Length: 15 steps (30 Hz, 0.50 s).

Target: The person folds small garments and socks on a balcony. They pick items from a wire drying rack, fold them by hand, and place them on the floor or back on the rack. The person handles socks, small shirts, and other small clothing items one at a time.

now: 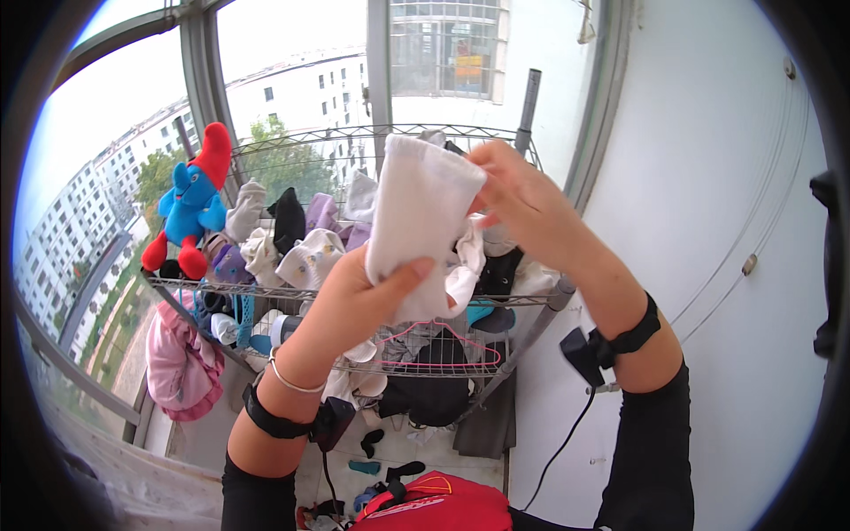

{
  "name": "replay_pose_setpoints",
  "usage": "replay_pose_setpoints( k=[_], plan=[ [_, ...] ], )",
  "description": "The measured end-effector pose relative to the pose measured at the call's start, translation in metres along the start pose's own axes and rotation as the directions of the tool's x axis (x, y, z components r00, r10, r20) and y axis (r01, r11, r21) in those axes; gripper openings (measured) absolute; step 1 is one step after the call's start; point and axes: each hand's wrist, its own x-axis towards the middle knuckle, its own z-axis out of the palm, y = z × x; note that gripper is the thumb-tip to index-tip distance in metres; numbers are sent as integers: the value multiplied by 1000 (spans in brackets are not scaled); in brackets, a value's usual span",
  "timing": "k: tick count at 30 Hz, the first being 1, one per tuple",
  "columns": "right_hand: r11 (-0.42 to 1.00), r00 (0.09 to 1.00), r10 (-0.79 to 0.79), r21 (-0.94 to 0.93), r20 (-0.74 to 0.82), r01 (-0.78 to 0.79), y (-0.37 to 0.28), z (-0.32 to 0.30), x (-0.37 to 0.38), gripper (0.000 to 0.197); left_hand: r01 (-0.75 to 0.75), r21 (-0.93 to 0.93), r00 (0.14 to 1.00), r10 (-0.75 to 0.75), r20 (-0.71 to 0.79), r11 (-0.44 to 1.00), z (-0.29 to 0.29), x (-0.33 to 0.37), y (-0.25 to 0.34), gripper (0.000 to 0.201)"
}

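A white sock (421, 208) is held up in front of me, its ribbed cuff at the top. My left hand (376, 288) grips its lower part, thumb across the front. At the cuff's right corner is my right hand (518, 195), its fingers bent against the edge; the sock partly hides the fingertips. Behind the sock, a wire rack shelf (354, 295) bears a heap of socks. Among these are a white patterned sock (310, 258), a black sock (288, 221) and a lilac one (321, 212).
A blue and red plush toy (189, 203) sits at the shelf's left end. A pink garment (181, 358) hangs below it. The lower shelf holds dark clothes (429, 385) and a pink hanger (438, 358). Dark socks (405, 471) lie on the floor. A white wall (699, 177) stands at right.
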Motion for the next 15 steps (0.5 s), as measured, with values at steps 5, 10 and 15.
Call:
replay_pose_setpoints(
  k=[5,10,15],
  plan=[
    [135,758,651,-988,36,-69,47,-32,-26,36,-79,-308,983,22,-184,948,-30,-15,3,37],
    [393,815,554,-917,173,-72,76,-47,-57,27,-228,-410,950,109,-294,883,-53,-31,16,41],
    [822,916,402,-446,11,-355,34,-87,-78,18,-91,-401,954,-36,-299,912,-59,-54,-9,40]
  ],
)
